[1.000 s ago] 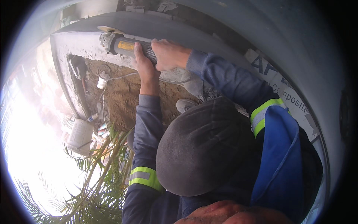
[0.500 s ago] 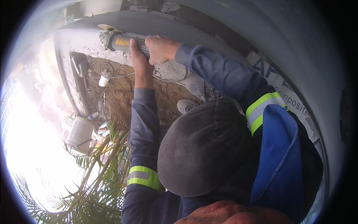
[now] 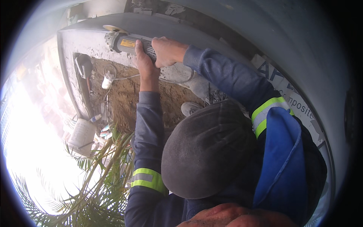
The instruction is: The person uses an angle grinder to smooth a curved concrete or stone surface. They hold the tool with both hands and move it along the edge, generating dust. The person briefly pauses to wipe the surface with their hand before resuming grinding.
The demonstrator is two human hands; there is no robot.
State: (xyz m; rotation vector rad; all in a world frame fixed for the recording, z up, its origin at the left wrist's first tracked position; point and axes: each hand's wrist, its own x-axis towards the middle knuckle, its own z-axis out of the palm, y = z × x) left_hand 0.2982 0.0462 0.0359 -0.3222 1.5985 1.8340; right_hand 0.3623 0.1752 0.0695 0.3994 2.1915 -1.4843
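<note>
Left hand [image 3: 145, 62] was wrapped about the body of a grey angle grinder [image 3: 127, 43], thumb laid along its side; the right hand [image 3: 166, 52], closed almost to a fist, had hold of the rear end just beside it. The tool lay beyond and to the left of both, its disc [image 3: 115, 29] at the far end near the curved grey surface [image 3: 151, 25] of a low wall; whether the two touched could not be told.

Working this well, I judged, called for both grips firm, the right hand steadying the rear and the left hand guiding the angle, with light, even passes so the disc would not dig in or kick. With the hands so close together, leverage looked limited; a wider spread would probably have tamed any twist. The left fingers needed to stay behind the gear head. Below the left hand, a pale cord [image 3: 128, 77] ran across the soil [image 3: 128, 94] toward a shoe [image 3: 191, 109], best kept clear of the disc.
</note>
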